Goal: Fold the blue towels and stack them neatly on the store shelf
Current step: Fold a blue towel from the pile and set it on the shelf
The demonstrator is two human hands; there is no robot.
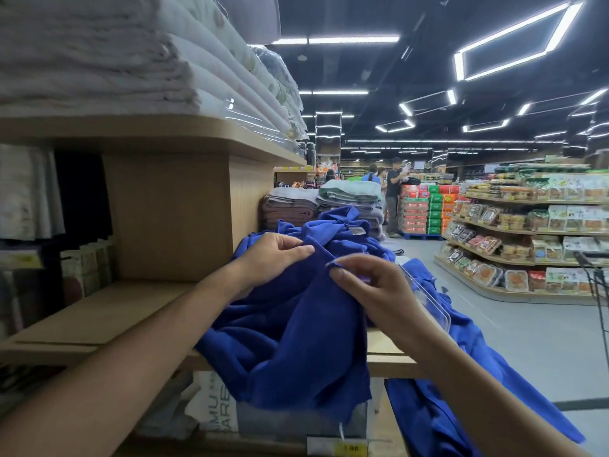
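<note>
Two bare hands work at a heap of blue towels (296,341) that lies unfolded at the front right corner of the wooden shelf (99,311). The left hand (273,258) sits on the upper left of the heap, its fingers and thumb drawn together on a ridge of the cloth, pinching it. The right hand (372,285), just beside it, pinches a hem of the same cloth between thumb and forefinger, with the other fingers loosely curled. Part of the heap spills over the shelf's front edge, and more blue cloth hangs past the shelf's right end toward the floor. A clear plastic divider (428,301) stands just behind the right hand, against the cloth. Farther back on the shelf are stacks of folded grey and green towels (349,196). On the board above lie folded white linens (99,61). A yellow price tag (351,448) is fixed below the heap. Across the aisle, curved racks hold packaged food (527,225), and several shoppers (393,192) stand well apart in the background.
</note>
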